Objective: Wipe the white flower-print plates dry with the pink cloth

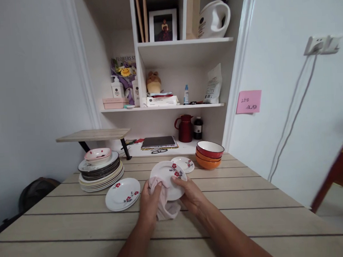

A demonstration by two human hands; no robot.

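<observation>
A white plate with red flowers [165,169] is held up above the table, tilted toward me. My right hand [193,194] grips its right edge, thumb on the front and fingers behind. My left hand [150,199] is closed on a pale pink cloth [165,206] at the plate's left side, and the cloth hangs below the plate. Left of my hands lie similar flowered plates [121,195], stacked. Behind the held plate rest more small flowered plates [187,163].
A tall stack of plates [101,177] topped by a pink-rimmed bowl [98,154] stands at the left, near a small raised shelf [93,135]. Orange and red bowls [209,157] are stacked at the right. Behind are a laptop [158,142], glasses [159,151] and a red jug [185,128].
</observation>
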